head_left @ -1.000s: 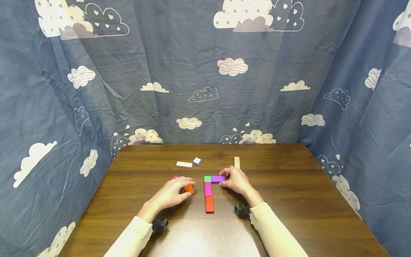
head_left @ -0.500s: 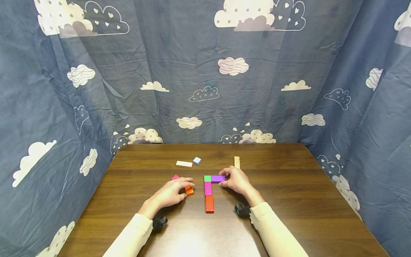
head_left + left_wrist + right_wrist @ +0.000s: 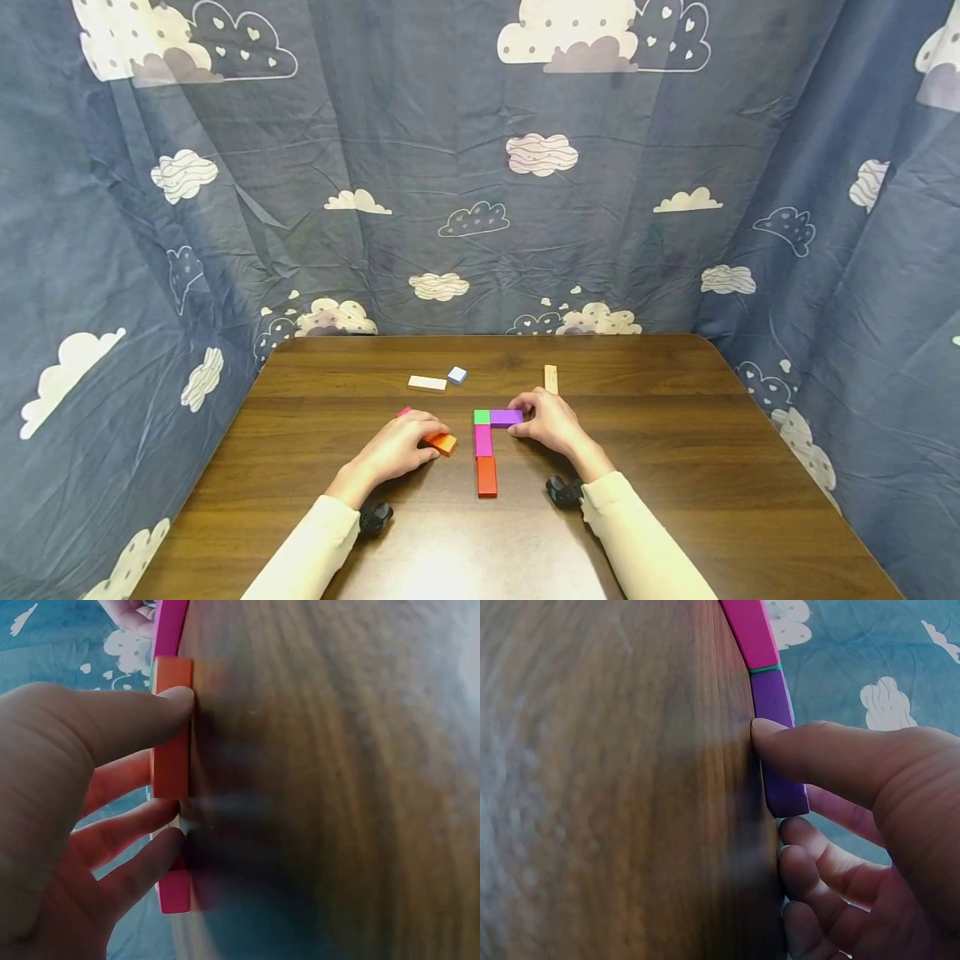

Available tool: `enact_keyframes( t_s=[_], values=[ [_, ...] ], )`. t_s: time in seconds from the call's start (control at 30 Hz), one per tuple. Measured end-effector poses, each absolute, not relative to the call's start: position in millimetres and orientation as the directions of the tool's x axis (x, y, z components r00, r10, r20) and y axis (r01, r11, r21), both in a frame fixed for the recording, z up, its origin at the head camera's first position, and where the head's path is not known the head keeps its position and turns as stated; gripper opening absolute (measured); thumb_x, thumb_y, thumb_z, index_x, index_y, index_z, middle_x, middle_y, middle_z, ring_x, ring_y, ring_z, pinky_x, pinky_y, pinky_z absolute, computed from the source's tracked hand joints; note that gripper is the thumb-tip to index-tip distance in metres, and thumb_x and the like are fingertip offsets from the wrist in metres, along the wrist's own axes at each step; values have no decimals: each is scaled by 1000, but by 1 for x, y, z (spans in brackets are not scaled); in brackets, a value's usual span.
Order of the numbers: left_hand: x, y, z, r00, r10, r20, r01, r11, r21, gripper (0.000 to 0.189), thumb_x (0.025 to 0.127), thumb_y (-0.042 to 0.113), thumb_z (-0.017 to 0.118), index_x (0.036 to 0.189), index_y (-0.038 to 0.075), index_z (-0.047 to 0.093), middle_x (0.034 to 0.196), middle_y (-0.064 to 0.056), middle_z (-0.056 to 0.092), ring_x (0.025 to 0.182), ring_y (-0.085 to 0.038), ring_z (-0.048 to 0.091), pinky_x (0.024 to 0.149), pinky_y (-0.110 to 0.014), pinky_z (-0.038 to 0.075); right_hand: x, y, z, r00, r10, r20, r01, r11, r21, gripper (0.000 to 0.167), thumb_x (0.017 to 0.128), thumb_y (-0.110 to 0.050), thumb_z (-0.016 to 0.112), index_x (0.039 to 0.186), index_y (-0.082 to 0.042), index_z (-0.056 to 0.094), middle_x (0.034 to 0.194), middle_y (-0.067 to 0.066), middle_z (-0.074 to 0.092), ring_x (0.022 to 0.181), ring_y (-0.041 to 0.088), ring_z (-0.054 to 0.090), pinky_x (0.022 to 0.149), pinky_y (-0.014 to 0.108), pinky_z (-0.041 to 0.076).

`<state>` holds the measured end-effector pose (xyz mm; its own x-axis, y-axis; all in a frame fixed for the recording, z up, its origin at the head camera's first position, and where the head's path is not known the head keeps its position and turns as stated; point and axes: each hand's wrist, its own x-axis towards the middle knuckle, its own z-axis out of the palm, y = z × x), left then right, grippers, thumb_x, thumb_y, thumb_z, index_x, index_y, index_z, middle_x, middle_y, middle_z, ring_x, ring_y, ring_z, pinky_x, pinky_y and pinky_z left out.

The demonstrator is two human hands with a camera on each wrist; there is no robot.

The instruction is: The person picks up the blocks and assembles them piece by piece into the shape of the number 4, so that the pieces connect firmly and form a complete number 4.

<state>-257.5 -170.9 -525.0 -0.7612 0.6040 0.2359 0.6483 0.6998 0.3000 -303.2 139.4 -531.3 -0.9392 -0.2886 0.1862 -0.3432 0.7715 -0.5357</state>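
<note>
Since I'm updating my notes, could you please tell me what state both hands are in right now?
Left hand: closed, pinching the orange block.
Right hand: closed, pinching the purple block.

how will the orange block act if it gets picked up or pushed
The orange block looks stiff: its edges are straight, so it probably won't bend. Its flat faces suggest sliding rather than rolling. Small beside the left hand, it is likely light.
</note>
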Motion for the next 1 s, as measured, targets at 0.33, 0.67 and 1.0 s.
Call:
enact_keyframes(
  t_s=[0.33,0.67,1.0],
  values=[
    [-260,-168,-529,-772,572,277,634,721,278,29,84,23,82,112,18,75,103,7,65,96,-12,57,88,-35,49,-304,139,-534,-936,-297,188,-351,774,-527,34,67,-32,92,96,-26,77,86,-6,61,75,11,54,65,34,43],
    [-262,-166,-532,-784,524,333,613,737,285,28,81,23,85,106,15,76,97,6,64,88,-12,55,78,-34,49,-303,139,-531,-936,-300,183,-351,773,-528,34,67,-32,92,97,-25,77,87,-4,61,76,11,54,66,35,44],
    [-271,-155,-525,-833,430,349,532,798,285,28,80,21,86,105,16,76,94,5,62,89,-17,56,79,-39,49,-304,141,-532,-937,-300,179,-349,773,-530,34,68,-32,92,97,-26,76,87,-5,61,75,11,54,66,34,44]
  ],
)
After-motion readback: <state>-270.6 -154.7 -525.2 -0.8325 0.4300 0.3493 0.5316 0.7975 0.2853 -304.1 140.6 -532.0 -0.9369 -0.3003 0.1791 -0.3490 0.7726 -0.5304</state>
